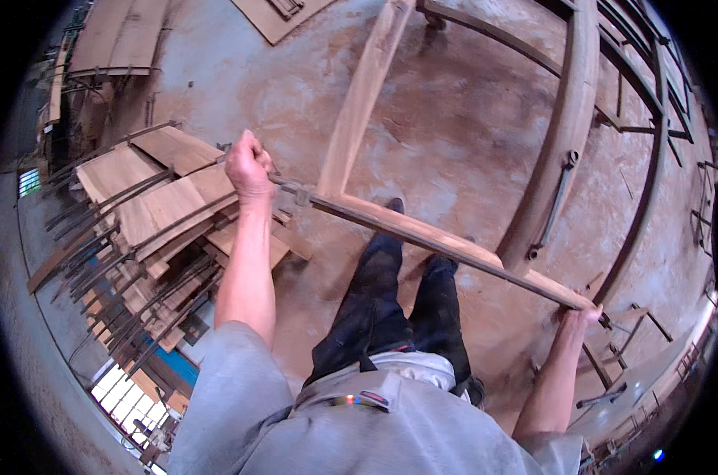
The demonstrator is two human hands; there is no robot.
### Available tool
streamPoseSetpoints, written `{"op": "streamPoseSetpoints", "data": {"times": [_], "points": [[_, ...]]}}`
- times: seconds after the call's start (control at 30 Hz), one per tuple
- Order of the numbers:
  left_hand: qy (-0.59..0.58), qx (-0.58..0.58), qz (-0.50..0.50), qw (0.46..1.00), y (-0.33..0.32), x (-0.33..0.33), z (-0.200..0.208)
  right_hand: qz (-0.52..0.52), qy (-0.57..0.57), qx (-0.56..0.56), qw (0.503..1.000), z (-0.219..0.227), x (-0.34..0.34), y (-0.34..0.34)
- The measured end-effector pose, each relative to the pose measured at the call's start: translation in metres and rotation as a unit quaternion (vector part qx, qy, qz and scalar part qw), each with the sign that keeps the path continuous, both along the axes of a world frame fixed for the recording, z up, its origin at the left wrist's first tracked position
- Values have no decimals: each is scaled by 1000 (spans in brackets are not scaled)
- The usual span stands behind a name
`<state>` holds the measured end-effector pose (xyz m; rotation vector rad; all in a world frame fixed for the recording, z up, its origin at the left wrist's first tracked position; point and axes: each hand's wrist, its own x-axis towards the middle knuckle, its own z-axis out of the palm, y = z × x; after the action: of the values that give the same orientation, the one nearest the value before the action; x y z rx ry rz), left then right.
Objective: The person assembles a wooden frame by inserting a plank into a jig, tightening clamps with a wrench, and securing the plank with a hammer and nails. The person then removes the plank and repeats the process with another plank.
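My left hand (250,166) is closed in a fist around the handle end of a long bar clamp (422,241). The clamp lies along the near rail (438,232) of a wooden frame, its metal jaw close to the corner where a straight side piece (360,111) meets that rail. At the far right end of the clamp, my right hand (585,313) is wrapped round the bar and the rail's end; its fingers are partly hidden. A thick curved beam (553,142) joins the rail, and a wrench (559,202) rests on top of it.
To my left stands a stack of boards (173,202) held by several metal bar clamps. Dark metal frames (660,103) stand at the right. Flat panels (117,36) lie at the far left, and another board (284,16) lies on the stained concrete floor (256,87).
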<state>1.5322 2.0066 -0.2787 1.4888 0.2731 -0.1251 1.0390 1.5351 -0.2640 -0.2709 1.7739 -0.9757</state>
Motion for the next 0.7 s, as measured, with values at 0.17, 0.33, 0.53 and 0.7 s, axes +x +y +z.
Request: {"op": "streamPoseSetpoints", "data": {"times": [0.17, 0.33, 0.53, 0.7], "points": [[141, 88, 44, 985, -29, -5, 33, -16, 17, 3, 1000, -6, -10, 2], [131, -52, 87, 986, -7, 2, 26, -71, -32, 1, 997, -2, 6, 5], [-43, -307, -15, 951, 27, -20, 3, -71, -58, -1, 996, 3, 4, 7], [207, -149, -37, 966, 35, -16, 35, -72, -64, -9, 995, 5, 4, 13]]}}
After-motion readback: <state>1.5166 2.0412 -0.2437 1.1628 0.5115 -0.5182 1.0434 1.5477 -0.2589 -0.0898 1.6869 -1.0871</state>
